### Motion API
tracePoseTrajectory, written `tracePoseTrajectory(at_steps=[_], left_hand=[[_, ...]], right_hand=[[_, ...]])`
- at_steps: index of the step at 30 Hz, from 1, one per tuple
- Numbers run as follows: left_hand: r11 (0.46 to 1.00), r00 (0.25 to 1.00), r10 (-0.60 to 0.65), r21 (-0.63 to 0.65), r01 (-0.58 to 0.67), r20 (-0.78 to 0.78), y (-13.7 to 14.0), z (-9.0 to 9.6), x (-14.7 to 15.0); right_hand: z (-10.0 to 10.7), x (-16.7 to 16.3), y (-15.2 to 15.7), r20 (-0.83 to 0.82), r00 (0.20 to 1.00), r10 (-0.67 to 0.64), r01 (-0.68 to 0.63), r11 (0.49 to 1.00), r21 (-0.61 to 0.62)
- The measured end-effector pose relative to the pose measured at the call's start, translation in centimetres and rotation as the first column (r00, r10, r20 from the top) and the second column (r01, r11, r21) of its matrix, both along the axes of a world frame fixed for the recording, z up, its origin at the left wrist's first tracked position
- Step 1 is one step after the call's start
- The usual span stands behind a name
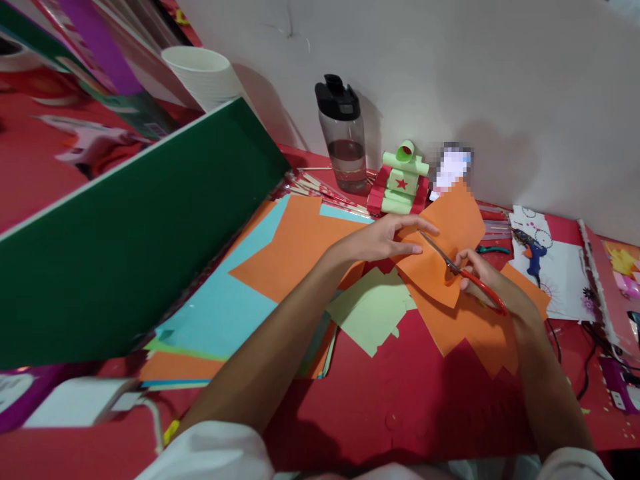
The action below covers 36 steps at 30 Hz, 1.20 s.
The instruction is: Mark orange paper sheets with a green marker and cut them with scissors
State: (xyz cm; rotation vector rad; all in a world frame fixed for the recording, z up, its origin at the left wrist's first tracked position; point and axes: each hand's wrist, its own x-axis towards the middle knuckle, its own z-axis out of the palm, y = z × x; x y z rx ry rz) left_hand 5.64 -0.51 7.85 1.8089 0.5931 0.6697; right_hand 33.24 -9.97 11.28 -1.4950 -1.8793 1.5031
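Two grips are working: right hand [476, 268] clasping scissors [485, 291], left hand [381, 239] holding orange paper [460, 217], its fingertips [415, 249] needing clearance from nearby blades [437, 249]

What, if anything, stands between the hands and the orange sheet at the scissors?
Nothing visible does. The left hand is at the left side of the orange sheet; the right hand holds the red-handled scissors, blades lying over the sheet.
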Motion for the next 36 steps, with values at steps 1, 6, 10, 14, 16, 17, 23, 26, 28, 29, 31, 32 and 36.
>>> tracePoseTrajectory(at_steps=[1, 6, 10, 14, 16, 17, 23, 26, 28, 29, 31, 32, 36], left_hand=[[1.0, 1.0, 0.0, -0.001, 0.0, 0.004, 0.0, 0.0, 0.0], [1.0, 1.0, 0.0, -0.005, 0.0, 0.005, 0.0, -0.1, 0.0], [1.0, 1.0, 0.01, -0.001, -0.01, -0.006, 0.1, -0.4, 0.1], [0.999, 1.0, 0.02, 0.033, -0.019, -0.022, 0.3, -0.7, 0.0], [0.998, 0.999, 0.021, 0.053, -0.019, -0.029, 0.4, -0.7, -0.1], [0.998, 0.999, 0.024, 0.059, -0.022, -0.034, 0.3, -0.7, -0.2], [0.998, 0.997, 0.056, 0.035, -0.054, -0.05, 0.2, -0.1, -0.6], [0.998, 0.999, 0.051, 0.022, -0.051, -0.005, 0.2, -0.1, -0.5], [0.999, 0.999, 0.045, 0.028, -0.045, 0.018, 0.2, -0.2, -0.4], [0.999, 0.999, 0.043, 0.032, -0.043, 0.02, 0.2, -0.2, -0.3], [0.998, 0.999, 0.041, 0.042, -0.041, 0.009, 0.3, -0.3, -0.3], [0.998, 0.999, 0.039, 0.047, -0.039, 0.003, 0.3, -0.3, -0.3], [0.999, 1.0, 0.019, 0.05, -0.02, 0.012, 0.3, -0.3, -0.5]], right_hand=[[0.0, -0.1, 0.0, -0.017, 1.0, -0.009, 0.009, 1.0, -0.011], [0.2, -0.2, -0.2, -0.056, 0.997, -0.054, 0.051, 0.997, -0.056], [0.2, -0.1, -0.1, -0.034, 0.997, -0.076, 0.074, 0.996, -0.053], [-0.1, 0.1, 0.1, -0.041, 0.997, -0.069, 0.067, 0.996, -0.053], [-0.1, 0.1, 0.1, -0.033, 0.997, -0.062, 0.061, 0.997, -0.055], [0.0, 0.1, 0.1, -0.023, 0.998, -0.057, 0.055, 0.997, -0.054], [0.2, 0.0, 0.0, -0.019, 1.0, -0.022, 0.021, 0.999, -0.037], [0.0, 0.1, -0.1, -0.041, 0.999, -0.007, 0.005, 1.0, -0.028], [-0.2, 0.2, -0.1, -0.05, 0.999, 0.019, -0.02, 1.0, -0.019], [-0.3, 0.3, 0.0, -0.048, 0.998, 0.032, -0.033, 0.999, -0.013], [-0.5, 0.5, 0.0, -0.038, 0.998, 0.05, -0.05, 0.999, 0.003], [-0.5, 0.6, 0.0, -0.032, 0.998, 0.052, -0.052, 0.999, 0.011], [-0.5, 0.8, 0.1, -0.023, 0.998, 0.055, -0.055, 0.998, 0.004]])
